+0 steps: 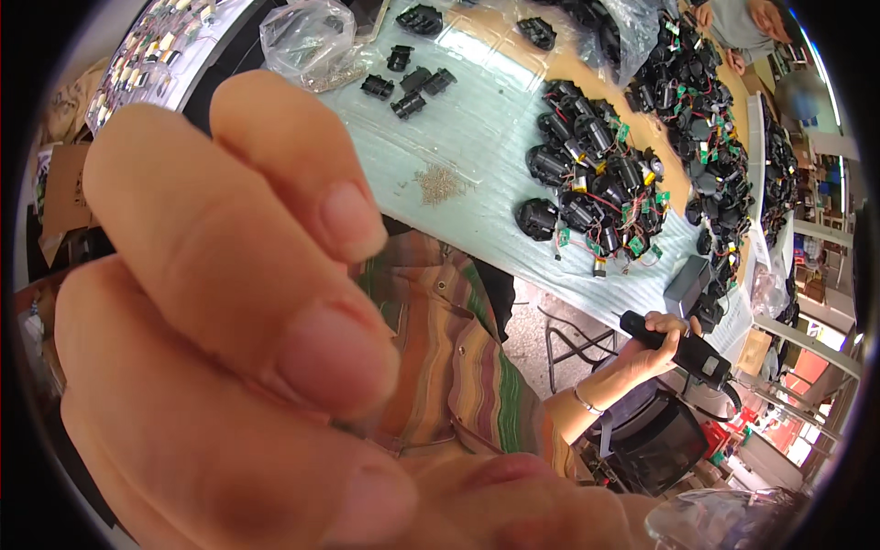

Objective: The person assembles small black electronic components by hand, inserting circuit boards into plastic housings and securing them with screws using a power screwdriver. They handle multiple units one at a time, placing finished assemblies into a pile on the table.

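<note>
My left hand (247, 275) fills the left side of the head view, very close and somewhat blurred. Its fingers are curled, and whatever they may hold is hidden. Off to the right, my right hand (662, 346) grips a long black handheld device (701, 359) with a small pale label and a strap at its end. That hand is raised below the near edge of the table (385, 137). Nearest to the device are a dark grey box (687, 284) and a heap of black plastic assemblies (596, 174) with green circuit boards and red wires.
Small screws (440, 183) lie in a pile on the table. Several small black plastic parts (412, 82) and a clear plastic bag (307, 41) are beyond them. More assemblies (701, 128) line the right side, near another person's hands (736, 60). A black chair (655, 440) stands behind my right arm.
</note>
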Motion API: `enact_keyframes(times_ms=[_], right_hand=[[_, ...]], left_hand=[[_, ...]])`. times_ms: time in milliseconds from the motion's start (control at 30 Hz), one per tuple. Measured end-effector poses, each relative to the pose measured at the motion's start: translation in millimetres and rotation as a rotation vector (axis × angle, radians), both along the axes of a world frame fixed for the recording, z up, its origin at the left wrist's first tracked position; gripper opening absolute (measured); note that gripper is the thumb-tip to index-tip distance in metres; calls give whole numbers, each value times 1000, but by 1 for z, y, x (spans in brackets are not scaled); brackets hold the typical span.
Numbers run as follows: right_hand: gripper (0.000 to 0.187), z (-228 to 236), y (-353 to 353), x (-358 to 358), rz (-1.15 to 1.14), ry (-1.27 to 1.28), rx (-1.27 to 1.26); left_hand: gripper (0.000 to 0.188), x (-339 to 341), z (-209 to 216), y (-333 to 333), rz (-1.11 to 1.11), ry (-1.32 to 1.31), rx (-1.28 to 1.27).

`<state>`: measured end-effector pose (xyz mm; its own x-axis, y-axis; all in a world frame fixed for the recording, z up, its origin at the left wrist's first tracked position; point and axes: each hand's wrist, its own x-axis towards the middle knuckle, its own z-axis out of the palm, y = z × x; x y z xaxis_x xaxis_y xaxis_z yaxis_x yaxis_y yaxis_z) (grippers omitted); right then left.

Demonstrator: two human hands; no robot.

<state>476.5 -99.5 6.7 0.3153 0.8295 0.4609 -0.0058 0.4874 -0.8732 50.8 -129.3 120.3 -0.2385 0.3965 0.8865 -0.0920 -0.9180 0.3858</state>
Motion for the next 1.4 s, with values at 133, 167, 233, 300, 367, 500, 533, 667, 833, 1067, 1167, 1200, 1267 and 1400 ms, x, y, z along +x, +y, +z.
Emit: enact_keyframes(times_ms=[133, 167, 233, 300, 367, 500, 533, 667, 833, 1067, 1167, 1200, 1267, 1400], right_hand=[[58, 5, -4, -14, 67, 122, 69], [59, 7, -6, -12, 102, 158, 94], [59, 17, 1, -24, 196, 303, 159], [60, 27, 7, -50, 403, 296, 222], [61, 31, 23, -83, 551, 398, 204], [66, 13, 46, -157, 573, 350, 167], [67, 4, 50, -174, 507, 329, 169], [64, -25, 62, -215, 480, 333, 234], [61, -31, 67, -230, 432, 264, 243], [61, -34, 62, -236, 480, 346, 150], [60, -24, 58, -230, 519, 345, 171], [60, -20, 57, -227, 517, 350, 170], [60, -12, 56, -220, 514, 362, 169], [60, 2, 53, -213, 550, 397, 199]], left_hand=[[39, -6, -9, 11, -104, 119, -188], [42, -13, -5, 12, -154, 154, -250], [49, -20, -1, 12, -150, 215, -335], [54, -35, -36, 2, -59, 183, -323], [48, -26, -44, 11, 68, 331, -410], [28, 17, -113, 35, 323, 830, -546], [30, 23, -133, 35, 374, 968, -532], [24, 27, -162, 28, 510, 1063, -528], [17, 25, -170, 28, 563, 998, -628], [26, 25, -170, 31, 570, 1006, -648], [28, 31, -164, 32, 566, 958, -683], [29, 34, -161, 33, 556, 940, -696], [30, 39, -158, 34, 536, 901, -714], [27, 48, -157, 42, 469, 836, -697]])
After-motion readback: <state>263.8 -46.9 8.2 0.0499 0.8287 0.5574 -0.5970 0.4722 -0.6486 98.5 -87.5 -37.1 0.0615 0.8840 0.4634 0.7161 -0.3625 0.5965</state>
